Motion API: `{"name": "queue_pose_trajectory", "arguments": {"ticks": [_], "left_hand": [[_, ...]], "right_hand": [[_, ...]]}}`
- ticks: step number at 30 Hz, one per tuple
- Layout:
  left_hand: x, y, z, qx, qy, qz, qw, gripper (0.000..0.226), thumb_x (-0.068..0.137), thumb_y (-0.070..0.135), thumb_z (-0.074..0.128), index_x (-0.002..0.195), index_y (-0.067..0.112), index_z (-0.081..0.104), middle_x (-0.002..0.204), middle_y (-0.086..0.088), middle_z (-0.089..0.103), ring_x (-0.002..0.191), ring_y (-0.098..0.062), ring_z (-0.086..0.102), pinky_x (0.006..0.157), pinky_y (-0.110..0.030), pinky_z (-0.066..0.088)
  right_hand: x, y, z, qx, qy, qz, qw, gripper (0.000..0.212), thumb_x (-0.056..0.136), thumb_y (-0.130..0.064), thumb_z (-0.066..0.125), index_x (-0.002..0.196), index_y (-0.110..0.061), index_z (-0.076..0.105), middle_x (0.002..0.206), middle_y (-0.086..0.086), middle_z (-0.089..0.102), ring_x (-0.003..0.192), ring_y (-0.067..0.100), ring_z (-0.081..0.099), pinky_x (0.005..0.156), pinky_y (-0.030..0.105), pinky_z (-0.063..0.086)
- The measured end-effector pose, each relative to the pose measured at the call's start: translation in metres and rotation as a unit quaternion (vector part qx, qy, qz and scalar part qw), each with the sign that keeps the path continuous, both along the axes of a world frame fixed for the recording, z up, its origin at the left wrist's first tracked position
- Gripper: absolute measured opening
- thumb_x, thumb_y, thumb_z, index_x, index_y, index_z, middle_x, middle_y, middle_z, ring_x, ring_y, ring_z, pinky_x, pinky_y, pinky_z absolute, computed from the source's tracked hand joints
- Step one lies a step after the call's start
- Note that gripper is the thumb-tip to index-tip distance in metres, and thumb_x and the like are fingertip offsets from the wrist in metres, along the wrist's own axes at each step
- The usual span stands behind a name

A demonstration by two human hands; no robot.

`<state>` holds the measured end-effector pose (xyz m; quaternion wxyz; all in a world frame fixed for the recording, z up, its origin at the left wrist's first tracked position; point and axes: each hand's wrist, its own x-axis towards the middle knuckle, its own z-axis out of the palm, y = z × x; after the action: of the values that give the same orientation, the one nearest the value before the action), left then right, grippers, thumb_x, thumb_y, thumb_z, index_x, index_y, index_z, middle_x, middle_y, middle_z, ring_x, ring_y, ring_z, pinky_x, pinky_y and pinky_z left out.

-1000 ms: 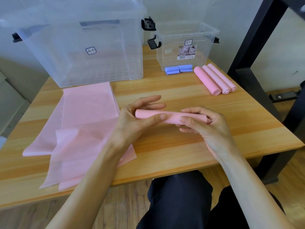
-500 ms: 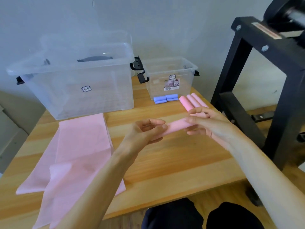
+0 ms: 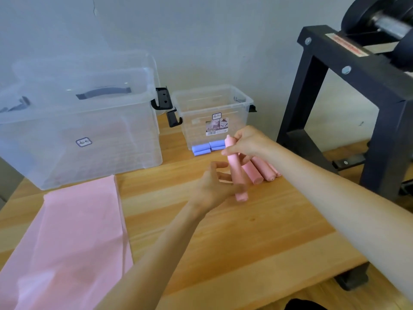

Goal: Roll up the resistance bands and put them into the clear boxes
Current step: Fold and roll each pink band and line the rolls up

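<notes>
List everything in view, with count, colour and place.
Rolled band in hand: one, pink, held above the table's middle.
Rolled bands on table: three visible, pink, side by side right of the held roll.
Small rolls: about four, blue, in front of the small box.
Flat bands: pink, spread on the table's left; count unclear.
Large box: one, clear, back left.
Small box: one, clear, open, back centre.
Table: one, wooden.
Rack: one, black, right.
Left hand: open, beside the held roll.
Right hand: grips the held roll's upper part.
</notes>
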<state>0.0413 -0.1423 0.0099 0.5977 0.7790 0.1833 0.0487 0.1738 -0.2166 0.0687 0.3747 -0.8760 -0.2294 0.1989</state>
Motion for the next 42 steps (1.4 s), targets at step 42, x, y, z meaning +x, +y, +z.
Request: {"name": "queue_pose_trajectory", "arguments": {"ticks": [42], "left_hand": [[0.056,0.0,-0.029,0.228,0.016,-0.008,0.974,0.066,0.074,0.036,0.083,0.13,0.017,0.054,0.12,-0.004,0.051,0.098,-0.014,0.047,0.075,-0.022,0.035]], "right_hand": [[0.044,0.032,-0.051,-0.099,-0.267,0.005,0.958,0.02,0.093,-0.023,0.064,0.103,-0.007,0.07,0.106,0.007,0.068,0.1,0.029,0.061,0.083,0.037,0.052]]}}
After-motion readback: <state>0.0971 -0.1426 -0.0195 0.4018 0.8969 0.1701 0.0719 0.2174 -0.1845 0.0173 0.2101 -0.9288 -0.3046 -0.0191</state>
